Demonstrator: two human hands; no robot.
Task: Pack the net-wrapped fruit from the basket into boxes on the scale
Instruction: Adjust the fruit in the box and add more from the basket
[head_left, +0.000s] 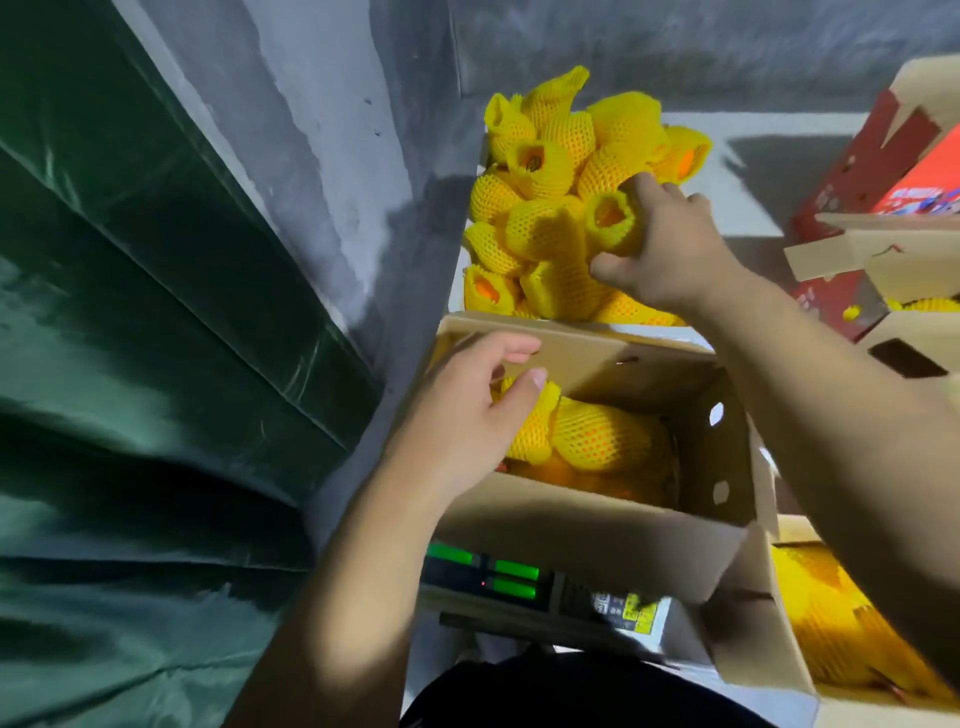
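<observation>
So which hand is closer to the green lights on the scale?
Left. The left hand reaches into the box standing right above the scale display. The right hand is farther off, gripping a net-wrapped fruit on the basket pile.

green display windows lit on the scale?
3. One at the left of the scale panel, two stacked to its right. The box overhangs, so more may be hidden.

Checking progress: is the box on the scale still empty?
No, the box already holds net-wrapped fruit.
</observation>
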